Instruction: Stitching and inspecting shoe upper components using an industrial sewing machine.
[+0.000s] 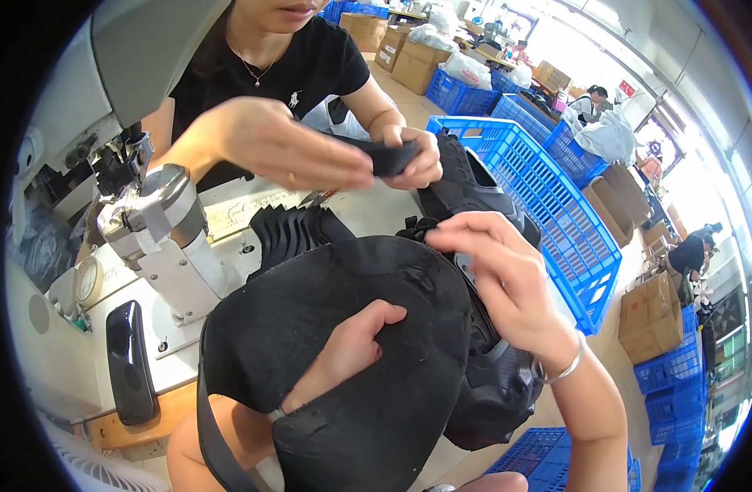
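Note:
My left hand (350, 348) holds a broad, curved black panel (376, 287); the thumb lies on top and the other fingers are hidden by the material. A black strip hangs from its left side. Fingers stretched, my right hand (511, 283) reaches the panel's far right edge, its fingertips at a small black bit (421, 230) I cannot make out. Beneath and right of the panel lie bulky black pieces (495, 402). Across from me, a co-worker's hands (290, 152) hold a black strip (388, 158); one of those hands is blurred.
A sewing machine arm (171, 246) stands at left, near a glossy black case (130, 361). Several narrow black strips (298, 238) lie fanned on the white table. A blue crate (548, 213) stands at right, another blue crate (536, 459) below. Cartons (651, 316) and people are farther off.

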A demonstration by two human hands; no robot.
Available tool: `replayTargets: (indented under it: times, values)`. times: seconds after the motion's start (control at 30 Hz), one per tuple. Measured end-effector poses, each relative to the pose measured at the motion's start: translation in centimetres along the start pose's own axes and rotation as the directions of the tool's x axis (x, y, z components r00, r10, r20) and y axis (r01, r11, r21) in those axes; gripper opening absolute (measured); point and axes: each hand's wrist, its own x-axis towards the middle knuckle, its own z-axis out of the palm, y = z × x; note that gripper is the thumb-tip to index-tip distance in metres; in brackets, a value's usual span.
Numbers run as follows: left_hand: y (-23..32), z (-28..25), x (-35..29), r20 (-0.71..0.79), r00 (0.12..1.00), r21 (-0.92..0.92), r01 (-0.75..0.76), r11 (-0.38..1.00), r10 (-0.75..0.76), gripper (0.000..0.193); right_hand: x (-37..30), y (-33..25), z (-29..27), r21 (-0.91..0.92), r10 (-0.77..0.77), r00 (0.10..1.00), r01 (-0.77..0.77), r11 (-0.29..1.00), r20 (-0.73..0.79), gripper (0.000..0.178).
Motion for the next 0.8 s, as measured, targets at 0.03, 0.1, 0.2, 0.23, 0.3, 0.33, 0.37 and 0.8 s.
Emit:
replayTargets:
  times: [0.03, 0.1, 0.2, 0.23, 0.3, 0.33, 0.37, 0.8]
  values:
    - [0.3, 0.2, -0.2, -0.008, 1.0, 0.001, -0.001, 1.0, 0.001, 0.031, 0.1, -0.5, -1.0, -0.071, -0.166, 0.982, 0.173, 0.982, 0.091, 0.039]
    - [2.0, 1.2, 0.0, 0.114, 0.99, -0.35, 0.123, 0.929, -0.088, 0.034, -0.3, -0.8, -1.5, -0.063, -0.2, 0.956, 0.218, 0.974, 0.215, 0.043]
    - [4.8, 3.2, -1.8, 0.309, 0.946, -0.728, 0.304, 0.614, -0.101, 0.04, -1.2, -0.8, -2.0, 0.119, -0.217, 0.948, 0.193, 0.974, 0.235, 0.03]
    - [4.6, 3.0, -1.3, 0.408, 0.912, -0.598, 0.302, 0.742, -0.043, 0.055, -1.3, -0.3, -1.9, 0.247, -0.18, 0.964, 0.129, 0.96, 0.195, 0.025]
    - [4.2, 4.5, -1.9, 0.231, 0.97, -0.393, 0.019, 0.919, 0.079, 0.067, -1.7, -1.0, -1.8, 0.409, 0.178, 0.971, -0.228, 0.884, 0.157, 0.015]
    - [4.8, 4.8, -2.0, 0.28, 0.955, -0.388, 0.018, 0.922, 0.1, 0.065, -2.1, -1.1, -1.8, 0.487, 0.259, 0.954, -0.301, 0.82, 0.153, 0.015]
    - [5.0, 4.8, -2.0, 0.287, 0.953, -0.386, 0.018, 0.923, 0.101, 0.065, -2.5, -0.9, -1.8, 0.562, 0.338, 0.928, -0.366, 0.742, 0.158, 0.015]
    - [8.7, 6.2, -4.2, 0.577, 0.322, 0.768, -0.527, -0.364, 0.75, 0.04, -3.6, -1.9, -0.9, 0.947, 0.396, 0.87, -0.32, -0.002, 0.295, 0.036]
